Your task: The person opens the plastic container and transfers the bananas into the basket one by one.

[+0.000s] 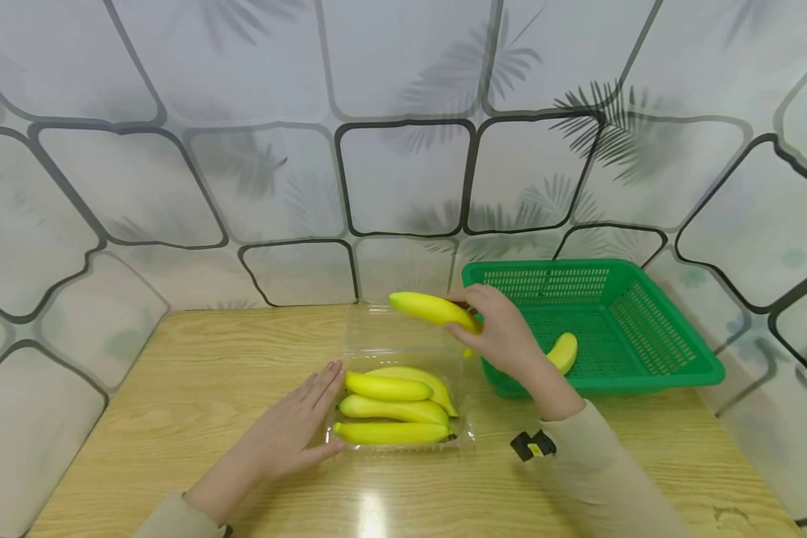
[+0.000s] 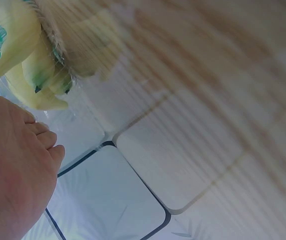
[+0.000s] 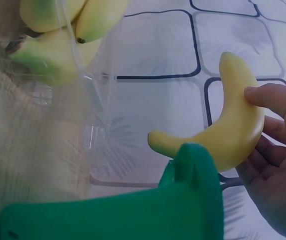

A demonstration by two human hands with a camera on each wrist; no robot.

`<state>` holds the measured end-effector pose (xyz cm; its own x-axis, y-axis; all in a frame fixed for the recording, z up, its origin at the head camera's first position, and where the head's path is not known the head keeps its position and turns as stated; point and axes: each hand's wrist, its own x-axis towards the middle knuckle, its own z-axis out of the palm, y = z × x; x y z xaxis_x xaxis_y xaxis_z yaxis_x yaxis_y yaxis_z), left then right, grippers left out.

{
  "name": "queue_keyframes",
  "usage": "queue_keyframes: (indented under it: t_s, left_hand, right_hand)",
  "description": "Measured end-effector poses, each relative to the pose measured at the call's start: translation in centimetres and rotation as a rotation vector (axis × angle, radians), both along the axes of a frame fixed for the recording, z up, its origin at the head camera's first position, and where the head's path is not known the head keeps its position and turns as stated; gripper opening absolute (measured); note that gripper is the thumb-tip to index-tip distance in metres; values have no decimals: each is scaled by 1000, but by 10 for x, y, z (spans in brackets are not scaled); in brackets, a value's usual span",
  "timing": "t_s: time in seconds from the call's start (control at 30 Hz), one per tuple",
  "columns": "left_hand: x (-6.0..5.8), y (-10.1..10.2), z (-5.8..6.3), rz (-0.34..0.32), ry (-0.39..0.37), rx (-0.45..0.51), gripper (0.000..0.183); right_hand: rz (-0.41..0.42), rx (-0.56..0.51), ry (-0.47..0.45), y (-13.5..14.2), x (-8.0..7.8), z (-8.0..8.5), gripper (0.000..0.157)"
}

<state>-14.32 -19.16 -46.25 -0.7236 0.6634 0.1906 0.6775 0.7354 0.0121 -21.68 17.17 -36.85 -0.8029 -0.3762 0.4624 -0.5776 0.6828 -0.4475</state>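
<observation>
My right hand (image 1: 501, 332) grips a yellow banana (image 1: 427, 306) between thumb and fingers, held up beside the green basket's left rim. In the right wrist view this banana (image 3: 243, 120) shows its whole curve, with the thumb across its upper part. A clear plastic box (image 1: 467, 430) with its lid folded back lies on the table and holds several bananas (image 1: 393, 409) side by side. My left hand (image 1: 289, 430) rests with straight fingers along the left side of the box. Bananas (image 2: 37, 60) in the box also show beyond the left hand in the left wrist view.
A green plastic basket (image 1: 686, 370) with slotted walls stands at the right, one banana (image 1: 563, 353) lying in it. The wooden table (image 1: 195, 373) meets a patterned wall covering (image 1: 403, 179) at the back. A small black piece (image 1: 533, 446) with a yellow mark appears by the right sleeve.
</observation>
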Motion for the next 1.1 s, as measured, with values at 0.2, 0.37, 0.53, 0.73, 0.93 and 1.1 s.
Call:
queue_keyframes:
  t_s: [0.2,0.37,0.53,0.73,0.93,1.1]
  left_hand:
    - [0,-1,-1,2,7,-4,98]
    - [1,-1,-2,8,1,-4,98]
    - [1,-1,-2,8,0,1,98]
    - [1,0,-2,4,-2,3,97]
    - [1,0,0,2,-7,5,97]
    - [1,0,0,5,-8,1,97]
  right_hand:
    - [-11,-27,42,11,1,7,39]
    - [-33,-25,64,23,3,14,39]
    - [-65,-7,73,39,5,17,37]
    - [-104,28,72,59,4,13,37]
    - [-133,46,53,74,6,10,36]
    - [-156,51,47,86,7,4,35]
